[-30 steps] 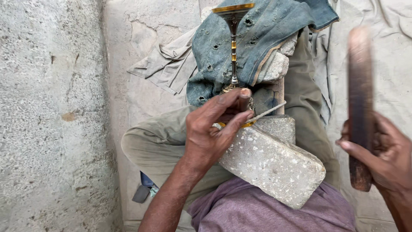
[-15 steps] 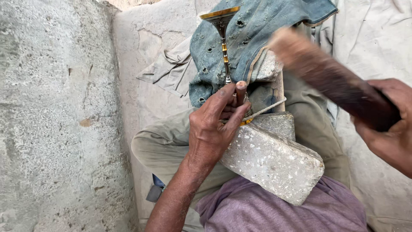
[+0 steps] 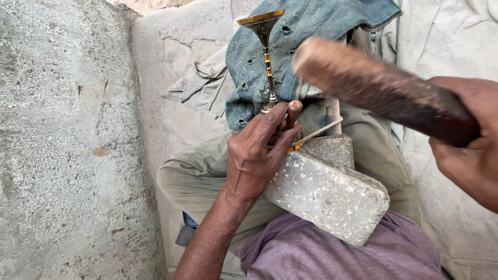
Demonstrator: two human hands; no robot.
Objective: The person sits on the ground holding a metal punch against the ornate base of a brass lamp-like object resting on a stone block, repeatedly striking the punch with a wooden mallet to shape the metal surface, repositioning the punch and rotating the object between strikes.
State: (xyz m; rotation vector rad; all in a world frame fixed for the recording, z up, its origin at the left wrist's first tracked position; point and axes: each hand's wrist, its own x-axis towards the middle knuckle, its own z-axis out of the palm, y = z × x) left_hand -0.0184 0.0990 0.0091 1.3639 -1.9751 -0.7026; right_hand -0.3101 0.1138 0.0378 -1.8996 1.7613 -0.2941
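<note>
We hold a brass stand [image 3: 268, 62] steady with our left hand [image 3: 257, 153], fingers pinched around its foot on the far edge of a speckled stone block [image 3: 327, 192] resting across our lap. The stand's slim stem runs away from us toward twelve o'clock, ending in a flat flared top that lies against a torn blue denim cloth [image 3: 316, 31]. A thin pale stick [image 3: 321, 129] pokes out from under our fingers toward two o'clock.

Our right hand [image 3: 467, 150] is clenched around one end of a dark wooden club [image 3: 378, 88], raised at about two o'clock, its blunt end in the air just beside the stem.

The only open room lies between club and block. At nine o'clock a rough concrete wall [image 3: 62, 145] stands close to our knee. At three o'clock, pale cloth [image 3: 456, 41] covers the ground. Khaki trousers [image 3: 197, 171] and a purple shirt [image 3: 311, 254] fill the six o'clock side.
</note>
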